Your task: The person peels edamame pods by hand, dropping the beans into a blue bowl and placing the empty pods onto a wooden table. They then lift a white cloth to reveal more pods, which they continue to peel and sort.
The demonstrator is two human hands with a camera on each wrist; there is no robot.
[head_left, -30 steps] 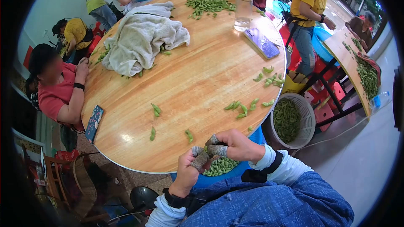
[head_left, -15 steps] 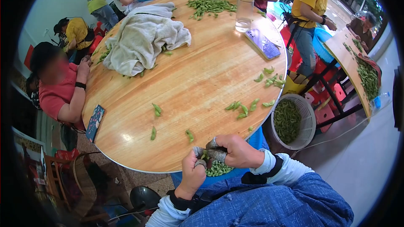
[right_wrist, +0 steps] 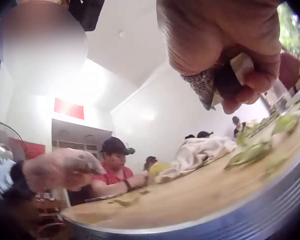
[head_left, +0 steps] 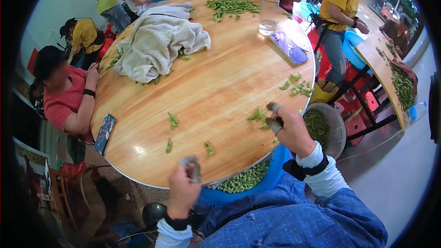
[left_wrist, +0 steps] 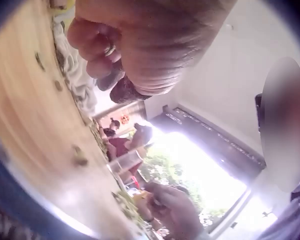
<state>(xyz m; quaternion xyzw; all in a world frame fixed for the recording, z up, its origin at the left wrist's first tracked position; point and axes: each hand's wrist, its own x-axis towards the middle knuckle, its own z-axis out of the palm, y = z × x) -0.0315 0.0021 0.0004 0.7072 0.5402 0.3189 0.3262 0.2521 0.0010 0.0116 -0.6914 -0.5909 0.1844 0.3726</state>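
Over the table's right front edge is my right hand (head_left: 294, 131), its wrapped thumb and forefinger apart beside green pods (head_left: 257, 114); its other fingers are bent. In the right wrist view this hand (right_wrist: 225, 50) hangs above and left of pale green pods (right_wrist: 250, 152). My left hand (head_left: 183, 188), blurred, is at the near edge, left of the blue basin (head_left: 275, 167) of shelled beans (head_left: 245, 179). Its fingers curl towards the wrapped thumb, and nothing shows between them. The left wrist view shows this hand (left_wrist: 150, 45) with bent fingers.
Three single pods (head_left: 173, 119) lie mid-table. Farther back are a grey towel (head_left: 161, 41), a pod heap (head_left: 232, 5), a bottle (head_left: 269, 11) and a phone (head_left: 288, 48). A patterned case (head_left: 105, 134) lies left, near a seated person (head_left: 66, 96). A pod-filled basket (head_left: 337, 131) stands right.
My hands have come apart from above the basin: the right moved up and right to the pods, the left moved left. More of the basin and its beans shows. The pod between my fingers is out of sight.
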